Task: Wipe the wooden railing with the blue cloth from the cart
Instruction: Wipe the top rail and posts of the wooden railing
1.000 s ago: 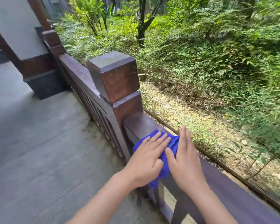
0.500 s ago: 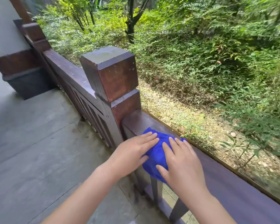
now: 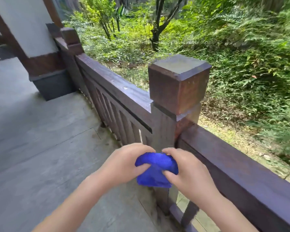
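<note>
Setting: a grey paved floor (image 3: 40, 131) fills the left of the frame, green shrubs (image 3: 241, 47) the upper right.
Wooden railing (image 3: 233, 164): dark rail running from upper left to lower right, broken by a square post (image 3: 177, 84) at centre.
Blue cloth (image 3: 156, 169): bunched up at lower centre, in front of the post, off the rail top.
Left hand (image 3: 124, 163): grip closed on the cloth's left side, thumb pressed into it.
Right hand (image 3: 187, 171): grip closed on the cloth's right side, just beside the rail.
</note>
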`<state>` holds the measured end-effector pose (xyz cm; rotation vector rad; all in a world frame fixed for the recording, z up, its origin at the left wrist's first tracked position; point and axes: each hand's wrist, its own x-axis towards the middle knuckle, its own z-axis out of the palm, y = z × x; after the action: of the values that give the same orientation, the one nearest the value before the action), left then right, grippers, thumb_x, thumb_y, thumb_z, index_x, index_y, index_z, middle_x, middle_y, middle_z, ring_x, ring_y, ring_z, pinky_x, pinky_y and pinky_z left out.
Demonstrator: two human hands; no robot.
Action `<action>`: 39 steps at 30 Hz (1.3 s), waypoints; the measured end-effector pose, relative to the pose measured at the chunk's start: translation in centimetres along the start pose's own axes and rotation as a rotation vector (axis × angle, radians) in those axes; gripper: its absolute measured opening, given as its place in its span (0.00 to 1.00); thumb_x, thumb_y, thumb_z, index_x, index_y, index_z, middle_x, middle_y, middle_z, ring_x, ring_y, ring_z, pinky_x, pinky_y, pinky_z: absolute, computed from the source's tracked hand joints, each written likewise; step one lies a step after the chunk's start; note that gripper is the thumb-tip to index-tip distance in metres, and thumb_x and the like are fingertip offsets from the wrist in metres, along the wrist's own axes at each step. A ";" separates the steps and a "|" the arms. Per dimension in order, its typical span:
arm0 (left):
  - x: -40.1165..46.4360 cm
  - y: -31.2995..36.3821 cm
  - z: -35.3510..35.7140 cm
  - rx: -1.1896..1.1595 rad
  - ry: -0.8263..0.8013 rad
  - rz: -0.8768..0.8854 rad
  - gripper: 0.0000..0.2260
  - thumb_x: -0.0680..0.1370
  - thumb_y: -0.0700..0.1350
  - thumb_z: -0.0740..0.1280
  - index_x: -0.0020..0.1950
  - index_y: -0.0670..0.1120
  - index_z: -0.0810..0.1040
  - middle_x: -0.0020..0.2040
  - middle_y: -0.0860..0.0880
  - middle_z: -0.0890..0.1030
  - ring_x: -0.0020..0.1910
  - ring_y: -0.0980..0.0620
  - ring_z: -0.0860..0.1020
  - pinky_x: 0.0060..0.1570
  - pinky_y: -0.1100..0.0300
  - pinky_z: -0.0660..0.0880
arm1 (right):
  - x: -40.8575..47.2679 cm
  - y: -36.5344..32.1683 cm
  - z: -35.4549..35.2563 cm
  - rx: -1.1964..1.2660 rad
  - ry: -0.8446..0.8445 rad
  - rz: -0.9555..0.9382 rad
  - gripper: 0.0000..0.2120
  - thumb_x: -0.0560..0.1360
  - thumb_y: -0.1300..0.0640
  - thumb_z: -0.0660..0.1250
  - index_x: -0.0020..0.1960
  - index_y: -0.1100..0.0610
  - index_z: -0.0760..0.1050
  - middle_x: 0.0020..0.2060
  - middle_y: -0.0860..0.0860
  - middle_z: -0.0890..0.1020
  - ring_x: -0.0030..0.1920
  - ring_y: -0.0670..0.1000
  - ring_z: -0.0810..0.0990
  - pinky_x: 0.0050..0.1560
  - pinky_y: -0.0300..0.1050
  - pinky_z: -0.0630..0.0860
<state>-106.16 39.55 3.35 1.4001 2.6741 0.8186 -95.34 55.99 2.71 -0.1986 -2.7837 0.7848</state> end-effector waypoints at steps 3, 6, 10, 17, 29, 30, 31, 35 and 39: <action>-0.5 -3.7 -3.4 0.016 0.011 -0.024 0.14 0.70 0.43 0.67 0.54 0.51 0.77 0.48 0.56 0.81 0.49 0.58 0.77 0.49 0.63 0.73 | 3.7 -3.4 1.8 0.091 -0.051 0.010 0.18 0.65 0.53 0.66 0.53 0.44 0.68 0.49 0.43 0.80 0.51 0.48 0.77 0.47 0.48 0.75; -0.5 -7.1 -7.1 0.019 0.019 -0.053 0.14 0.69 0.44 0.65 0.54 0.52 0.77 0.49 0.56 0.81 0.50 0.57 0.77 0.50 0.57 0.76 | 7.3 -6.8 3.1 0.120 -0.042 -0.026 0.13 0.64 0.54 0.67 0.48 0.45 0.70 0.43 0.43 0.79 0.46 0.48 0.76 0.44 0.48 0.75; 0.6 -11.1 -11.5 0.047 0.026 -0.047 0.14 0.68 0.47 0.65 0.54 0.55 0.76 0.50 0.57 0.81 0.51 0.57 0.76 0.52 0.52 0.76 | 11.7 -10.6 4.3 0.116 -0.007 -0.044 0.12 0.64 0.54 0.67 0.46 0.45 0.72 0.44 0.42 0.79 0.44 0.46 0.75 0.43 0.47 0.76; 4.4 -15.7 -15.2 0.018 -0.018 -0.021 0.14 0.68 0.45 0.66 0.53 0.53 0.77 0.50 0.55 0.81 0.52 0.55 0.76 0.54 0.50 0.75 | 17.0 -13.5 5.2 0.067 0.063 -0.014 0.12 0.65 0.55 0.69 0.48 0.47 0.75 0.44 0.45 0.78 0.47 0.46 0.74 0.45 0.44 0.73; 17.0 -19.5 -13.4 -0.099 -0.109 0.239 0.14 0.71 0.42 0.67 0.56 0.50 0.78 0.50 0.51 0.81 0.52 0.52 0.76 0.55 0.52 0.74 | 23.8 -10.0 5.2 -0.051 0.302 0.202 0.14 0.66 0.61 0.68 0.50 0.51 0.76 0.45 0.45 0.78 0.49 0.48 0.75 0.47 0.38 0.67; 18.3 -19.7 -13.2 -0.112 -0.120 0.249 0.14 0.71 0.42 0.67 0.56 0.50 0.78 0.50 0.50 0.81 0.52 0.52 0.76 0.54 0.53 0.74 | 24.5 -9.7 5.0 -0.062 0.328 0.225 0.14 0.66 0.62 0.68 0.50 0.51 0.76 0.45 0.45 0.78 0.48 0.48 0.75 0.46 0.38 0.66; 19.5 -19.9 -13.1 -0.122 -0.138 0.261 0.15 0.71 0.41 0.68 0.56 0.49 0.78 0.51 0.49 0.82 0.52 0.52 0.76 0.54 0.56 0.73 | 25.2 -9.6 4.9 -0.077 0.347 0.247 0.14 0.66 0.62 0.68 0.50 0.51 0.76 0.45 0.45 0.78 0.48 0.48 0.75 0.46 0.38 0.65; 23.4 -21.1 -12.5 -0.135 -0.224 0.346 0.14 0.71 0.42 0.69 0.56 0.48 0.79 0.53 0.50 0.82 0.51 0.59 0.74 0.45 0.79 0.64 | 27.0 -9.3 4.8 -0.145 0.362 0.356 0.14 0.67 0.60 0.66 0.51 0.51 0.74 0.46 0.46 0.77 0.49 0.51 0.74 0.46 0.45 0.71; 26.3 -21.2 -12.2 -0.229 -0.324 0.445 0.11 0.70 0.42 0.68 0.51 0.49 0.80 0.46 0.49 0.84 0.46 0.58 0.74 0.43 0.71 0.69 | 28.0 -9.5 4.1 -0.240 0.360 0.480 0.11 0.68 0.56 0.64 0.51 0.48 0.73 0.43 0.44 0.75 0.48 0.50 0.74 0.44 0.47 0.73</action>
<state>-141.04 44.62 10.07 1.9005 1.9929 0.8019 -124.01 51.33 9.79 -0.9746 -2.4944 0.4411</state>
